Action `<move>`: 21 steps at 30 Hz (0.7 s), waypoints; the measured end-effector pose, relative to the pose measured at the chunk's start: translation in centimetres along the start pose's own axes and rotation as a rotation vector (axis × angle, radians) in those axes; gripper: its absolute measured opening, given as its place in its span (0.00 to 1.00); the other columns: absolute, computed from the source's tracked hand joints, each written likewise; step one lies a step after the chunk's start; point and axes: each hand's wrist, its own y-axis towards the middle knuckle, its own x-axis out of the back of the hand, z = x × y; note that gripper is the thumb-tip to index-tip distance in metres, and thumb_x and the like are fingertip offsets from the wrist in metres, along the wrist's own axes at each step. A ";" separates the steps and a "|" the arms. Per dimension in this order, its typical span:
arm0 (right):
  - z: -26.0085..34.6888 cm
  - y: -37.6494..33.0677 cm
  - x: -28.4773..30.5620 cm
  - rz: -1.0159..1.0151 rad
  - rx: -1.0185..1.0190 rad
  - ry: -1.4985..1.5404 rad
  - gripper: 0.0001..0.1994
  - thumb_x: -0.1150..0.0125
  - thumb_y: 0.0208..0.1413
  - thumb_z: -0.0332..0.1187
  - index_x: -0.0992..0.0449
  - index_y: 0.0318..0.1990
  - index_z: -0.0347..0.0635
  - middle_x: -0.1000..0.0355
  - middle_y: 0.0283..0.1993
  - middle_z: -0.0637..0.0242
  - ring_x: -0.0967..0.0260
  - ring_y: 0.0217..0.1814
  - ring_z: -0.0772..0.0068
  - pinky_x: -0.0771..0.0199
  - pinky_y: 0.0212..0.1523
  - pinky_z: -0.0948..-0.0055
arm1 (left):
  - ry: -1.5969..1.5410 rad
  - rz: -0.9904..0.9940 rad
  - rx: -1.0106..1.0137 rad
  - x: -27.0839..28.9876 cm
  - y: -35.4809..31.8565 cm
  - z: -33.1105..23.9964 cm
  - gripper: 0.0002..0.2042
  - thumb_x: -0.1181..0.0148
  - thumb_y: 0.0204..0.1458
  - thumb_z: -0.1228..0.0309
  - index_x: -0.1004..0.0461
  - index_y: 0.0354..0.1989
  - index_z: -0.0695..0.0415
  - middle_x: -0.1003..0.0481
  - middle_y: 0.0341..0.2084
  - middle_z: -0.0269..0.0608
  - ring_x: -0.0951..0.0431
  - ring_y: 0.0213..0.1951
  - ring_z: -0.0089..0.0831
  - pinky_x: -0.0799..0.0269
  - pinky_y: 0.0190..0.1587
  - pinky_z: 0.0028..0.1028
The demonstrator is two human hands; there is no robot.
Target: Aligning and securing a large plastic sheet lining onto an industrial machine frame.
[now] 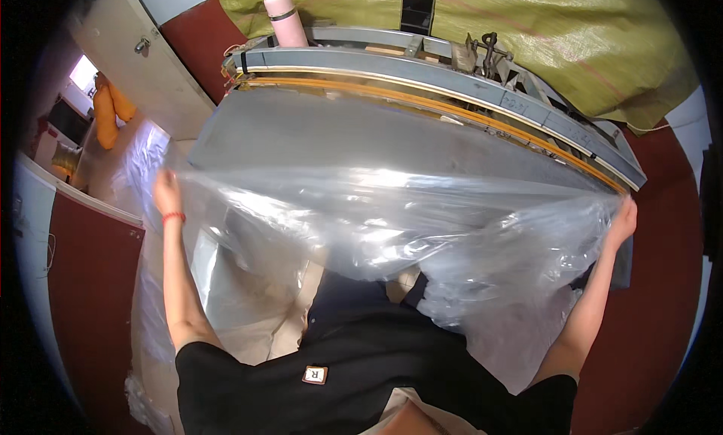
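Note:
A wide clear plastic sheet is stretched between my two hands, its upper edge nearly straight and the rest hanging in folds toward my body. My left hand, with a red band at the wrist, is closed on one corner at the left. Out at the right, my right hand pinches the other end, close to the end of the machine's long bar. Beyond the sheet lies a grey table surface. The long metal sealing bar with an orange strip runs along its far side.
A pink bottle and a dark phone stand behind the bar, near a dark metal clamp. Yellow-green woven sheeting covers the back. More clear plastic hangs at the left, by an open door.

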 end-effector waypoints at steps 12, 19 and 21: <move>-11.5 -1.5 8.3 0.195 -0.379 -0.979 0.21 0.64 0.56 0.49 0.32 0.38 0.41 0.31 0.38 0.50 0.36 0.42 0.45 0.37 0.37 0.52 | -0.003 0.434 -0.183 -11.6 1.9 -15.1 0.30 0.51 0.47 0.50 0.44 0.57 0.52 0.45 0.58 0.41 0.51 0.60 0.42 0.58 0.58 0.46; -12.4 -1.2 6.6 0.184 -0.367 -1.011 0.22 0.65 0.56 0.50 0.30 0.38 0.43 0.31 0.38 0.51 0.35 0.42 0.46 0.36 0.38 0.52 | 0.013 0.312 -0.161 -16.1 8.4 -7.3 0.28 0.53 0.46 0.46 0.38 0.54 0.48 0.40 0.54 0.40 0.43 0.57 0.41 0.48 0.55 0.43; -13.7 -0.9 8.2 0.144 -0.397 -0.973 0.21 0.63 0.55 0.50 0.30 0.42 0.45 0.30 0.39 0.52 0.34 0.42 0.47 0.35 0.38 0.54 | -0.274 0.073 -0.152 -16.5 8.5 -11.0 0.22 0.47 0.47 0.59 0.33 0.46 0.64 0.33 0.46 0.54 0.34 0.49 0.43 0.42 0.52 0.34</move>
